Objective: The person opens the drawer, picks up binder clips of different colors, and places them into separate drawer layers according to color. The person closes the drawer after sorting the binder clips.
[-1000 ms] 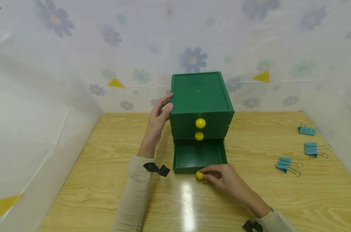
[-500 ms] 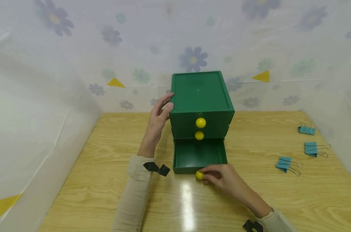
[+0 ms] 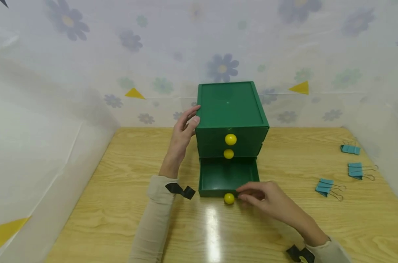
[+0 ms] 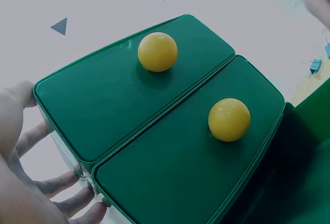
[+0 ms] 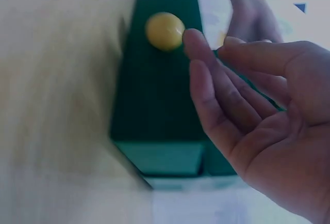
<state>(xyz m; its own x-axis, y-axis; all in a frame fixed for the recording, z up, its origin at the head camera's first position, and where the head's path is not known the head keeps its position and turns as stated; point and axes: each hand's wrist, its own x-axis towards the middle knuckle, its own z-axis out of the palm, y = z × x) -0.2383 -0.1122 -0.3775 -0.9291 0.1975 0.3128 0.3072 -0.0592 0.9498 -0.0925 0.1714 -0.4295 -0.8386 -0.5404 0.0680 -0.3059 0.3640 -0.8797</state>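
A green drawer box [image 3: 230,106] with round yellow knobs stands on the table, its bottom drawer [image 3: 228,179] pulled out and bare inside. The two upper drawers are closed; the left wrist view shows the top knob [image 4: 158,52] and the middle knob [image 4: 229,120]. My left hand [image 3: 182,137] rests on the box's left side, fingers spread along it. Just right of the bottom knob [image 3: 229,198] is my right hand [image 3: 272,202], its fingers apart from the knob and holding nothing. The right wrist view is blurred, with the fingers beside the yellow knob [image 5: 165,31].
Several pieces of furniture are absent from view; three teal binder clips, including a front one [image 3: 324,187], a middle one [image 3: 355,171] and a back one [image 3: 350,149], lie on the wooden table [image 3: 120,204] at the right. A flowered curtain [image 3: 172,47] hangs behind.
My right hand has let go of the bottom drawer's yellow knob and moved a little to the right. The left hand stays on the box, and the drawer remains out.
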